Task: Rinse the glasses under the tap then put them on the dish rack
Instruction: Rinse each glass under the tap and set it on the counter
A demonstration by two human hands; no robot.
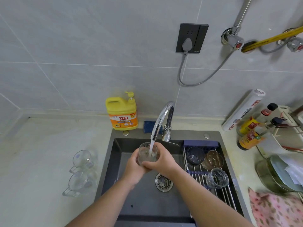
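Water [151, 147] streams from the tap [161, 118] straight into the glass [147, 154], held mouth-up over the sink [141, 202], right below the spout. Both hands are on it: the left hand [134, 169] cups the lower left side and base, fingers curled round it, and the right hand [161, 161] wraps its fingers across the front near the bottom, clamped on. So this is the rinse step, and the glass is filling, with water frothing inside. Next move, I reckon, is to tip it out over the drain [164, 181], then carry it right to the dish rack [195, 174] lying across the sink's right side. That calls for a firm hold, since wet ribbed glass can slip, and for a free spot between those parked there. 3 glasses sit on the rack: a blue-tinted one [195, 155] at the back, a brownish one [214, 158] just beside it, and a clear ribbed one [217, 178] nearer, all showing open mouths and empty as far as I can tell. On the counter to the left, well apart from the sink, 2 clear handled cups [81, 171] lie waiting, apparently on their sides with nothing in them, so the job looks roughly halfway through.
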